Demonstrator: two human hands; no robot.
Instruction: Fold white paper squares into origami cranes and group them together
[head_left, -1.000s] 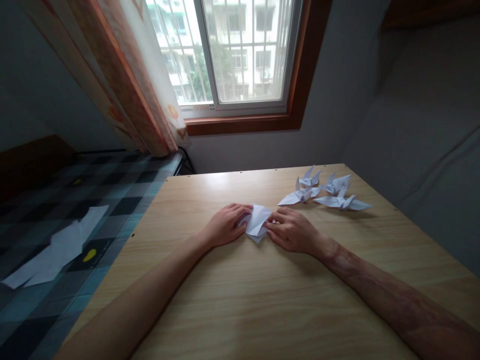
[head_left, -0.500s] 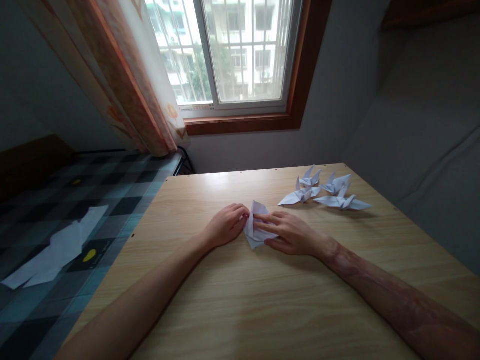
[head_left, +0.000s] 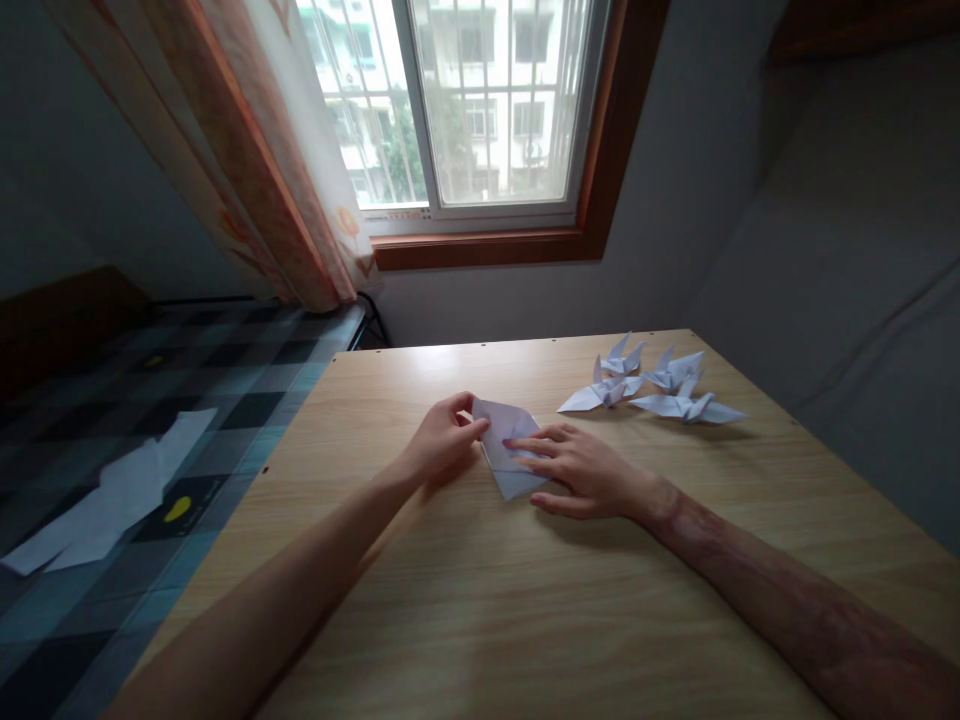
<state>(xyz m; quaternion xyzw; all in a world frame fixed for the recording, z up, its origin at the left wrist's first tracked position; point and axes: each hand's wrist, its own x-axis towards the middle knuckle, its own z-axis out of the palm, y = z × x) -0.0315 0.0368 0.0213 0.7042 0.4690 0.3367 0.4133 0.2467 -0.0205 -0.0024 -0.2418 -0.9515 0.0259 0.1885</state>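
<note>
A white sheet of folded paper (head_left: 504,468) lies near the middle of the wooden table. My left hand (head_left: 448,430) pinches its upper left edge between thumb and fingers, lifting that side a little. On the paper's right part rests my right hand (head_left: 574,468), fingers stretched out flat and spread, covering some of its surface. Several white folded paper cranes (head_left: 686,405) stand together beyond my right hand, toward the table's far right corner.
The wooden table (head_left: 420,620) reaches toward a wall with a barred window (head_left: 499,110). To the left is a bed (head_left: 255,380) with a checked cover, and white paper pieces (head_left: 124,490) lie on it. A patterned curtain (head_left: 247,150) hangs beside the window.
My left hand has moved slightly left and up, pulling the paper's left flap open so more of its flat face shows. My right hand has stayed nearly in place on it.
</note>
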